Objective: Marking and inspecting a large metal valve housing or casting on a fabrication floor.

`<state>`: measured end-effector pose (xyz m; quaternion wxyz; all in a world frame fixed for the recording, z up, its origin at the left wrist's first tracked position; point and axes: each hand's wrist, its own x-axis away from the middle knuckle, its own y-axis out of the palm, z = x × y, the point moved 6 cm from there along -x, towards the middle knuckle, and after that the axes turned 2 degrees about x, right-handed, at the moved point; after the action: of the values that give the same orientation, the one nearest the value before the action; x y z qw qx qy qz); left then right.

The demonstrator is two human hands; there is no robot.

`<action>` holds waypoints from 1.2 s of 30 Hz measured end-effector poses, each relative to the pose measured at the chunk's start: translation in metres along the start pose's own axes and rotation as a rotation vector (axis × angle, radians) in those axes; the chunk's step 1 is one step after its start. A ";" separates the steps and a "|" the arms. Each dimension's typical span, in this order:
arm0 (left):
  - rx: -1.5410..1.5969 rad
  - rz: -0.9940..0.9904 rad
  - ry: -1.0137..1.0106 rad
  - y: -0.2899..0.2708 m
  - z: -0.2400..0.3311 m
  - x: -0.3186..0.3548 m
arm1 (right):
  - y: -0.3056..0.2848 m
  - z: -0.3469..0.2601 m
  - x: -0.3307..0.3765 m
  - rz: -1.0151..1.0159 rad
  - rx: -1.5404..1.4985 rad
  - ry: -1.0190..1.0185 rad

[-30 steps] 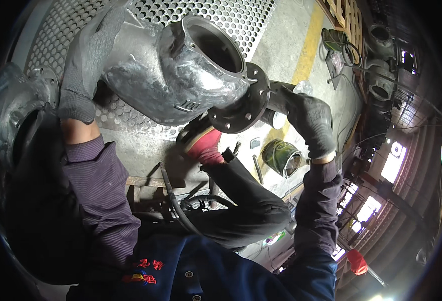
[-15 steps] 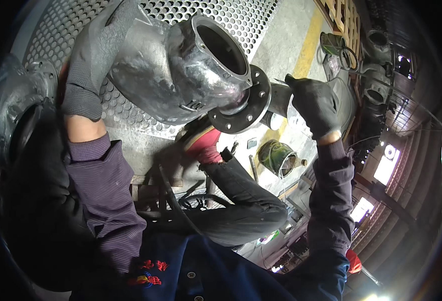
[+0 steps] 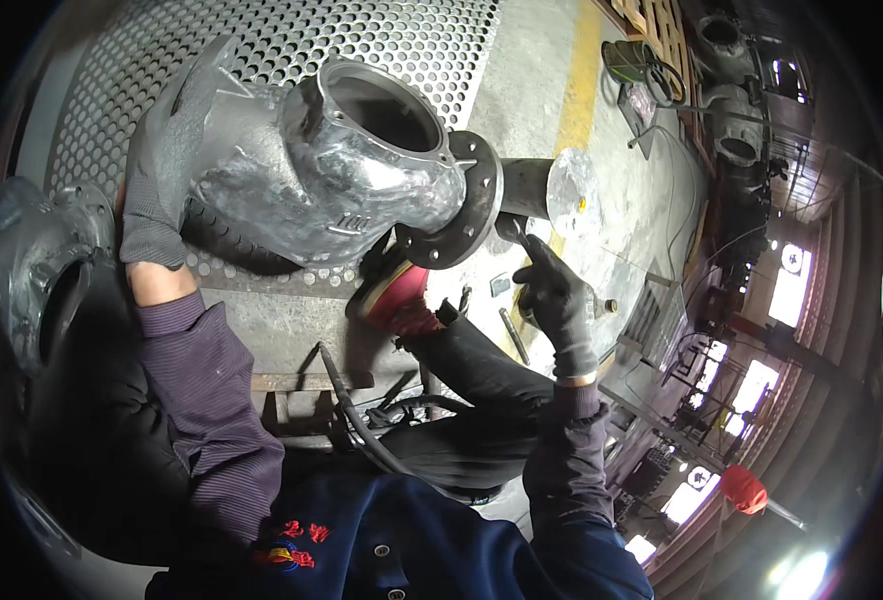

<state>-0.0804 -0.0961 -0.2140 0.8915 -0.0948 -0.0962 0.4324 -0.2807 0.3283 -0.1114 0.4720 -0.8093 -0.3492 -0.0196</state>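
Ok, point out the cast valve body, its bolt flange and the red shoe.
cast valve body (image 3: 311, 190), head view, on its rounded grey belly.
bolt flange (image 3: 466, 215), head view, on the dark drilled ring face.
red shoe (image 3: 396, 295), head view, on the red toe.

Dim fisheye view, bright window glare lower right, dark rim.
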 end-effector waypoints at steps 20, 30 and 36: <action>0.163 -0.025 -0.061 0.013 0.037 0.009 | 0.047 0.054 -0.111 0.444 -0.407 0.072; 0.150 -0.024 -0.024 0.018 0.036 -0.005 | 0.103 0.059 -0.044 0.586 -0.910 0.126; 0.288 -0.160 -0.042 0.017 0.019 -0.018 | 0.129 0.059 -0.067 0.678 -0.648 0.018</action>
<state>-0.1088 -0.0981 -0.2020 0.9254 0.0512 -0.0589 0.3710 -0.2736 0.2980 -0.2647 0.1780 -0.9831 -0.0368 0.0208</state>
